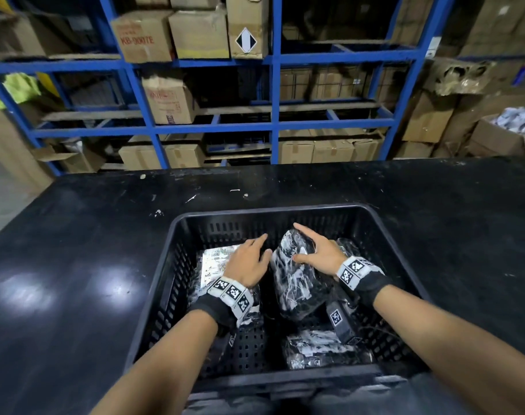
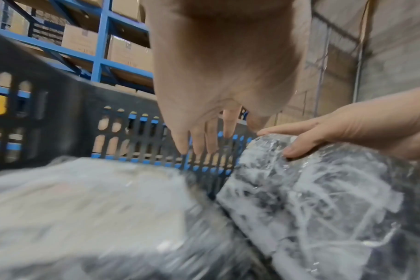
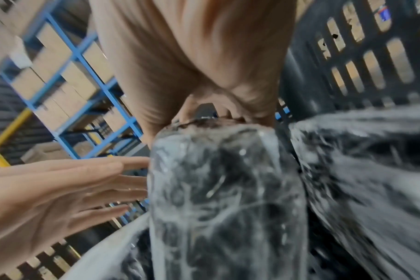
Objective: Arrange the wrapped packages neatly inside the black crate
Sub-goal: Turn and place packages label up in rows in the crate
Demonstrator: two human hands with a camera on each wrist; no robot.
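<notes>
The blue steel shelving behind carries stacked cardboard cartons, and in front of it stands the black table. On the table, close to me, sits the black crate, its walls slotted. Inside it lie the wrapped packages. The biggest in view is the dark film-wrapped package in the middle, tilted up on its edge and leaning toward the far wall. To its left a flat package with a white printed label lies on the crate floor. A third wrapped package lies flat in the near right part, and another dark one is partly hidden behind my right wrist, against the right wall.

My right hand grips the top of the tilted package, thumb on the left face and fingers curled over its upper edge. My left hand is over the labelled package with fingers straight and spread; its fingertips reach toward the tilted package's left face, though I cannot tell whether they touch it.
</notes>
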